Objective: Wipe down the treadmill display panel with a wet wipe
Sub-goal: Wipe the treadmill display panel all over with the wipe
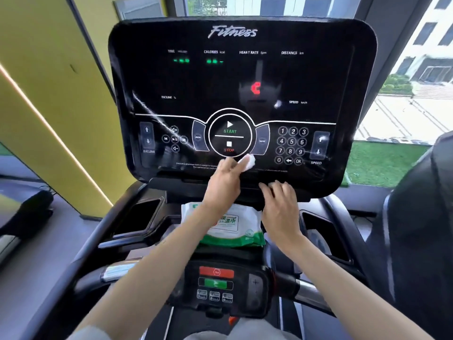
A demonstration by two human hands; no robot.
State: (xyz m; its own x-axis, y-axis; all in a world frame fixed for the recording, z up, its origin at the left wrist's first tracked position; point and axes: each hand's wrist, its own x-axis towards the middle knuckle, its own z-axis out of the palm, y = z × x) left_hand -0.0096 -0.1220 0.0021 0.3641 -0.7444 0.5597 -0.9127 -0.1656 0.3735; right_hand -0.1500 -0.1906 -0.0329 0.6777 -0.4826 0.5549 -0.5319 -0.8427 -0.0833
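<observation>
- Right, the left hand (pixel 224 182) has its grip pinched on a bunched white wet wipe (pixel 247 163); the wipe is pressed to the glass just below the STOP button (pixel 229 146), low and centre on the display panel (pixel 230 77)
- From that grip nearly all of the panel lies up and away; its long axis runs left to right, so the unwiped stretch, as I judge it, is reached by sweeping sideways and climbing row by row
- The left hand is plainly the nearer one for the job; its forearm reaches forward and up from lower left, wrist bent back, fingers stretched toward the screen
- The right hand (pixel 279 209) grasps nothing; fingers spread and loose, tips resting on or just over the panel's lower lip, right of the wipe; whether they truly touch I cannot tell
- Beneath both wrists a green-and-white wipes packet (pixel 241 231) lies flat on the console shelf
- Streaks glint on the left side near the INCLINE arrows (pixel 147 136); the number keypad (pixel 291 146) sits right of the wipe
</observation>
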